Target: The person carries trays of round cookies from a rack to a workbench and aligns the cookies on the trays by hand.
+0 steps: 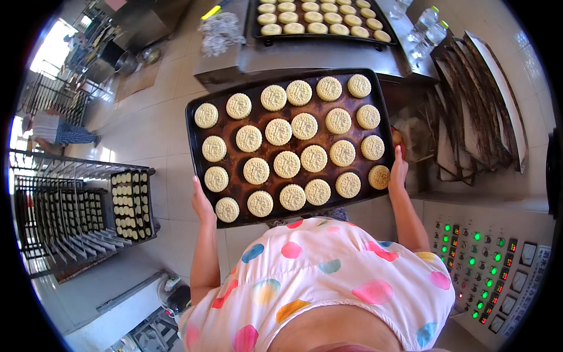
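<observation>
In front of me I carry a dark baking tray (234, 127), tilted a little, its left side lower in view. Rows of round pale mooncakes (287, 164) with stamped tops and fluted edges lie on it. One mooncake (379, 176) at the near right corner is browner than the others. My left hand (203, 202) grips the tray's left edge near the front, thumb up along the rim. On the opposite edge, my right hand (399, 170) holds the tray by the near right corner. The fingers of both hands are mostly hidden beneath the tray.
Beyond is a metal table (316, 61) bearing a second tray (258, 36) of mooncakes, with plastic bottles (431, 38) to its right. Stained sheets (475, 105) lean at the right, above a control panel (481, 258). At left stands a tray rack (76, 217); a person (58, 128) is farther back.
</observation>
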The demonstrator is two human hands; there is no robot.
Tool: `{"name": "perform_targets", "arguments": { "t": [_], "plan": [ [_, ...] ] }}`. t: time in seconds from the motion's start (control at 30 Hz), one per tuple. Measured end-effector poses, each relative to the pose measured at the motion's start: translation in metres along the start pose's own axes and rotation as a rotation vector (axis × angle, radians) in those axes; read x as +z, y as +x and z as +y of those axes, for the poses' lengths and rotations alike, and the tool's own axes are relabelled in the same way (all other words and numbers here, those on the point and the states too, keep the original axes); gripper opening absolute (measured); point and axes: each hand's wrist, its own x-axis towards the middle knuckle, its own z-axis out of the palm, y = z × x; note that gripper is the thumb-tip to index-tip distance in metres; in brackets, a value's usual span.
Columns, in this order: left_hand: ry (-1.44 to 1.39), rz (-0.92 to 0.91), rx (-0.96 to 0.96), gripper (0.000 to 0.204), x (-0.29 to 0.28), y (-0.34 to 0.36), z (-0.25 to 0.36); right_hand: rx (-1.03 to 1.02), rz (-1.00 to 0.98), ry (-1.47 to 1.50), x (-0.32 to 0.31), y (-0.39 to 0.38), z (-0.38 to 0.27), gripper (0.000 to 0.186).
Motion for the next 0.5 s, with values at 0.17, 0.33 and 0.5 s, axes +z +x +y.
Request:
{"name": "perform_targets", "arguments": {
  "t": [0.17, 0.33, 0.5],
  "plan": [
    [0.122, -0.033, -0.03, 0.065, 0.128, 0.005, -0.014, 0.052, 0.067, -0.015, -0.047, 0.101, -0.019, 0.071],
    [0.172, -0.055, -0.053, 0.07, 0.224, 0.016, -0.02, 0.1, -0.005, -0.06, -0.062, 0.192, -0.047, 0.07],
    [0.249, -0.074, -0.107, 0.07, 0.253, 0.026, -0.017, 0.036, 0.041, -0.027, -0.056, 0.227, -0.033, 0.063]
  ]
}}
